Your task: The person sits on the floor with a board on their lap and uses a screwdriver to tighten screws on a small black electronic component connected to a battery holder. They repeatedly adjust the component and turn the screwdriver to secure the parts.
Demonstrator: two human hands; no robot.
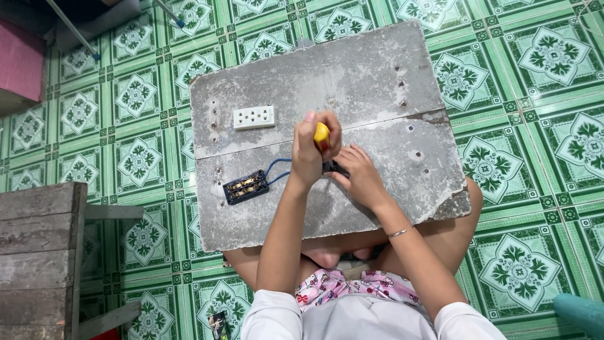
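A grey cement board (377, 69) rests across my lap. My left hand (309, 154) is closed around the yellow handle of a screwdriver (321, 134), held upright over a small black part (334, 167). My right hand (358, 173) pinches that black part against the board. Blue wires (277, 167) run from the part to a black socket body (245, 187) with brass contacts, lying open on the board to the left. A white socket faceplate (254, 117) lies further up the board. The screwdriver's tip is hidden by my hands.
A weathered wooden stool (41, 245) stands at the left on the green patterned tile floor (541, 126). A pink object (19, 60) and thin metal rods (69, 28) lie at the top left. A teal object (582, 311) sits at the bottom right, a small packet (218, 324) near my knee.
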